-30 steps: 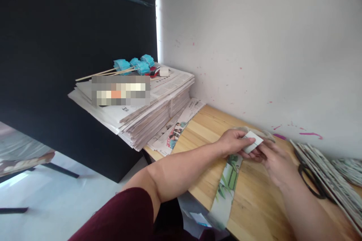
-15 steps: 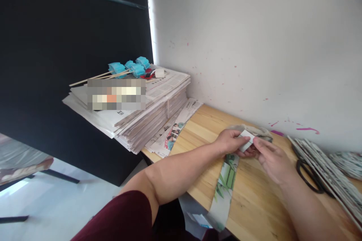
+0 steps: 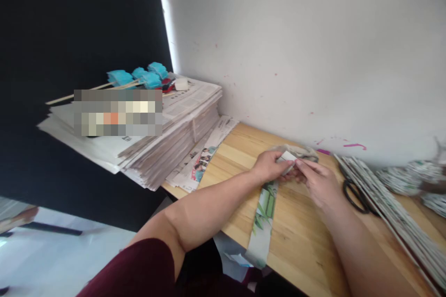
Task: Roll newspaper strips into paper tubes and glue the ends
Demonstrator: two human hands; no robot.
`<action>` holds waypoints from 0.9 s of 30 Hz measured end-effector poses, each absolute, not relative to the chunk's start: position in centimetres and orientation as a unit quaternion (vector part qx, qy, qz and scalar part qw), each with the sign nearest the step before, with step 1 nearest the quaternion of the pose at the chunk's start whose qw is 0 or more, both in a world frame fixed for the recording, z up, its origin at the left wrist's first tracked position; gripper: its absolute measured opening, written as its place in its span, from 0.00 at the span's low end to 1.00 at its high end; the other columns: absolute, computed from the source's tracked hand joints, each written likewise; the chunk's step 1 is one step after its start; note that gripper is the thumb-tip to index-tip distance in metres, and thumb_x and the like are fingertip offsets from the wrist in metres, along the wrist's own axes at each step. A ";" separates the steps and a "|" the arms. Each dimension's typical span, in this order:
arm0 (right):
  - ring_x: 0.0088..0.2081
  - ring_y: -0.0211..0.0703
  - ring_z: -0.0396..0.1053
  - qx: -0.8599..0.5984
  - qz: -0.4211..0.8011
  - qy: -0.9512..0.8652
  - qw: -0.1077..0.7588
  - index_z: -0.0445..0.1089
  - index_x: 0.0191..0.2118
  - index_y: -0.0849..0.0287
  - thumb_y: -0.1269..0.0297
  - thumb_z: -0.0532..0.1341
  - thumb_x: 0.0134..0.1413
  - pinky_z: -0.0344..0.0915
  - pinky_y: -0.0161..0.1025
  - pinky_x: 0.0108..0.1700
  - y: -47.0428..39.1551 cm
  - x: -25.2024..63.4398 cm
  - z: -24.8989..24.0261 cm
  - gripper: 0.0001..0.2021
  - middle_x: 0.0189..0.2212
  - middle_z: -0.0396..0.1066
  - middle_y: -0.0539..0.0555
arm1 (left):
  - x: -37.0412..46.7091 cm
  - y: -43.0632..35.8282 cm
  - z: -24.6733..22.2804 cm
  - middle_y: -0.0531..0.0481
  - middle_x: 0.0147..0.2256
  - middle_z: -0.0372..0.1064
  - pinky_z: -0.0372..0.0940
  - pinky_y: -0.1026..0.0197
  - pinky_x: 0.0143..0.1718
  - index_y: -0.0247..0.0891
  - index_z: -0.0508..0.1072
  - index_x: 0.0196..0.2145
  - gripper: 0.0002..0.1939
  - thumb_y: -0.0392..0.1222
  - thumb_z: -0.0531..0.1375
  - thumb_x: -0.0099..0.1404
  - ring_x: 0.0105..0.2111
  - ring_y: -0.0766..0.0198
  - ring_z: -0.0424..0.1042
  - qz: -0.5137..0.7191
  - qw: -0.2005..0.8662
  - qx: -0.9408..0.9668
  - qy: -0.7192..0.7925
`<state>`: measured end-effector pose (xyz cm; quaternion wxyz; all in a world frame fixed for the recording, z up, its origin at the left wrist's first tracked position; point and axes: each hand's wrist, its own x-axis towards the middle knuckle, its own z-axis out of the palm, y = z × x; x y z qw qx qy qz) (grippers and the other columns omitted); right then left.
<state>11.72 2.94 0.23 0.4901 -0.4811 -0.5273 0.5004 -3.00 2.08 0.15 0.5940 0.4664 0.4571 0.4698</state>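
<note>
My left hand point(image 3: 269, 167) is closed on a small white folded piece of paper point(image 3: 288, 156), its thumb lying along the face. Opposite, my right hand point(image 3: 318, 184) pinches the right edge of the same piece between thumb and fingers. Below my hands a newspaper strip point(image 3: 261, 222) printed with green leaves runs over the wooden tabletop and past its front edge. Whether the strip joins the folded piece is hidden by my left hand. Just behind my hands lies a crumpled greyish cloth point(image 3: 308, 152).
A tall stack of newspapers point(image 3: 181, 125) stands at left, with blue paper flowers on sticks point(image 3: 151, 79) on top. Cut newspaper strips point(image 3: 209, 158) lie beside it. At right are black scissors handles point(image 3: 355, 197), long rolled paper sticks point(image 3: 379, 213) and bundled paper pieces point(image 3: 400, 181).
The camera has turned slightly right, so everything sits further left in view. Both hands keep hold of the white folded paper, with the fingers shifted only slightly.
</note>
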 end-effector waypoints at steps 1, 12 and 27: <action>0.24 0.42 0.68 -0.481 0.495 -0.530 0.493 0.78 0.34 0.56 0.52 0.70 0.37 0.63 0.38 0.23 2.9 11.7 0.2 0.17 0.23 0.73 0.53 | -3.0 1.9 0.3 0.49 0.25 0.72 0.67 0.66 0.25 0.32 0.75 0.38 0.13 0.44 0.61 0.59 0.22 0.68 0.70 0.468 0.583 0.484 0.454; 0.28 0.42 0.69 -0.441 0.521 -0.551 0.480 0.78 0.38 0.57 0.54 0.69 0.41 0.62 0.38 0.27 2.7 11.7 0.4 0.17 0.27 0.74 0.53 | -3.3 1.5 0.9 0.50 0.24 0.71 0.63 0.69 0.20 0.33 0.73 0.35 0.10 0.43 0.60 0.60 0.19 0.69 0.69 0.484 0.607 0.454 0.437; 0.24 0.36 0.63 -0.448 0.516 -0.549 0.481 0.79 0.34 0.58 0.54 0.70 0.39 0.58 0.34 0.24 2.6 11.7 0.4 0.16 0.23 0.71 0.51 | -3.5 1.7 0.7 0.52 0.21 0.69 0.64 0.67 0.19 0.33 0.72 0.32 0.13 0.48 0.62 0.57 0.18 0.68 0.68 0.478 0.558 0.512 0.445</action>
